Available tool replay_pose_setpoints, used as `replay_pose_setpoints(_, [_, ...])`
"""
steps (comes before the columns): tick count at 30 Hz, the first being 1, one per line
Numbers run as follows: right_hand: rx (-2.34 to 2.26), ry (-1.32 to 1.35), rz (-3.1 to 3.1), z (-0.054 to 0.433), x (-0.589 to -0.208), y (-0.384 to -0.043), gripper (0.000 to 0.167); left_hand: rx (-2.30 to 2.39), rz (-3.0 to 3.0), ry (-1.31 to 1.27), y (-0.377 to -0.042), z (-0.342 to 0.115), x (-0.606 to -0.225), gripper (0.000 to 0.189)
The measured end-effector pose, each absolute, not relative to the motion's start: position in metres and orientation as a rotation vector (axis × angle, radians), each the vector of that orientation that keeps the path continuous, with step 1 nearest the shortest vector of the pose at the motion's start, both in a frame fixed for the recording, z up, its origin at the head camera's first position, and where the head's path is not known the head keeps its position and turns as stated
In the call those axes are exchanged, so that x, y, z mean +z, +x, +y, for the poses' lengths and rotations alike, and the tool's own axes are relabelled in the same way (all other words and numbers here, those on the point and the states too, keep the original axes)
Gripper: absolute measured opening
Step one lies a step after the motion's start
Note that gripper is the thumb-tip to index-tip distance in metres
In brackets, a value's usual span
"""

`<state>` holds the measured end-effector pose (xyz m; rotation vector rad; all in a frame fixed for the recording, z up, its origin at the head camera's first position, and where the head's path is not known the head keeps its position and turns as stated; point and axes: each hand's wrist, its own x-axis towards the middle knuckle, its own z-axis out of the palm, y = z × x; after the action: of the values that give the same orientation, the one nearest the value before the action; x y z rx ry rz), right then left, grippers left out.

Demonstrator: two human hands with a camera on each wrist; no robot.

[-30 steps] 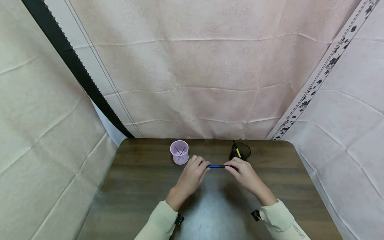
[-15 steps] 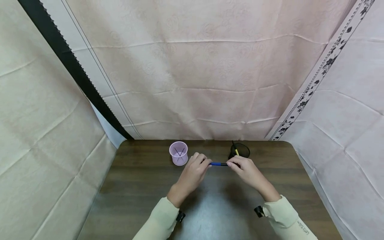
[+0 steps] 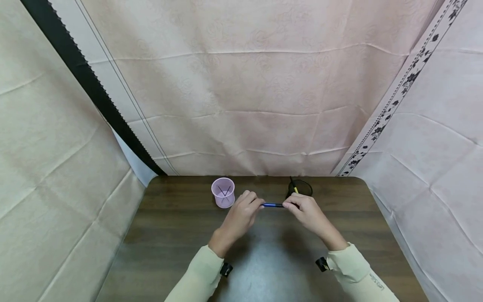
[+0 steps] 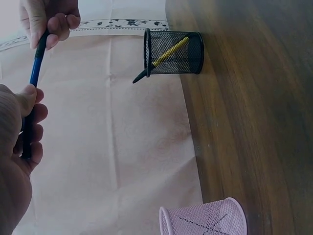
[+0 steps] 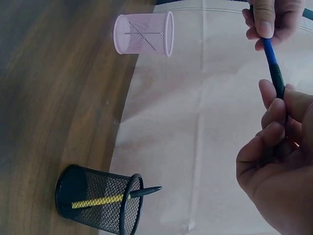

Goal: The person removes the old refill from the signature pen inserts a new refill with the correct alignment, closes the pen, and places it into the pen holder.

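Note:
A blue pen (image 3: 272,205) with a dark grip section is held level between both hands above the table. My left hand (image 3: 239,216) curls its fingers round one end, thumb pressed along the barrel in the left wrist view. With thumb and fingers, my right hand (image 3: 309,216) pinches the dark end, whose tip is hidden. Behind the right hand stands a black mesh pen cup (image 4: 196,56); a yellow pen (image 5: 100,201) with a black end leans inside it. Beyond the left hand is a pink mesh pen cup (image 3: 224,202), with thin dark crossed lines showing on or in it.
The brown wood-grain table (image 3: 166,235) has rounded far corners. Pale cloth (image 3: 249,105) hangs behind its far edge and along both sides. Both cups stand near that far edge, apart from each other.
Both hands and the pen have shifted slightly away from me, toward the far edge, then slightly left. The grip on the pen looks the same; both cups stay put.

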<state>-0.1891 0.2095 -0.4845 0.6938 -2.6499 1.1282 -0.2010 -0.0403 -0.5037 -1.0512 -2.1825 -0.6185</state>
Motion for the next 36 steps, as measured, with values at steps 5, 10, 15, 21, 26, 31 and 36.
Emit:
replay_pose_setpoints(5, [1.147, 0.708, -2.590, 0.2074, -0.4864, -0.1880, 0.011, -0.618, -2.206, -1.055, -0.1987, -0.0421, -0.4999, 0.006])
replay_pose_setpoints(10, [1.138, 0.742, -2.535, 0.2078, -0.4904, -0.1878, 0.008, -0.635, -2.232, -1.060, -0.1973, -0.0428, -0.4986, 0.007])
replay_pose_setpoints(15, [1.139, 0.760, -2.512, 0.2084, -0.4916, -0.1865, 0.005, -0.619, -2.179, -1.071, -0.1987, -0.0420, -0.5010, 0.006])
replay_pose_setpoints(21, [1.124, 0.712, -2.523, 0.2093, -0.4930, -0.1859, 0.012, -0.632, -2.173, -1.071, -0.1985, -0.0421, -0.5024, 0.006])
replay_pose_setpoints(26, [1.136, 0.682, -2.536, 0.2104, -0.4930, -0.1856, 0.013, -0.689, -2.235, -1.061, -0.1956, -0.0429, -0.5001, 0.009])
replay_pose_setpoints(31, [1.167, 0.663, -2.559, 0.2105, -0.4914, -0.1839, 0.013, -0.729, -2.253, -1.049, -0.1941, -0.0428, -0.4991, 0.009])
replay_pose_setpoints(36, [1.164, 0.659, -2.574, 0.2106, -0.4900, -0.1832, 0.016, -0.738, -2.250, -1.039, -0.1935, -0.0429, -0.4984, 0.008])
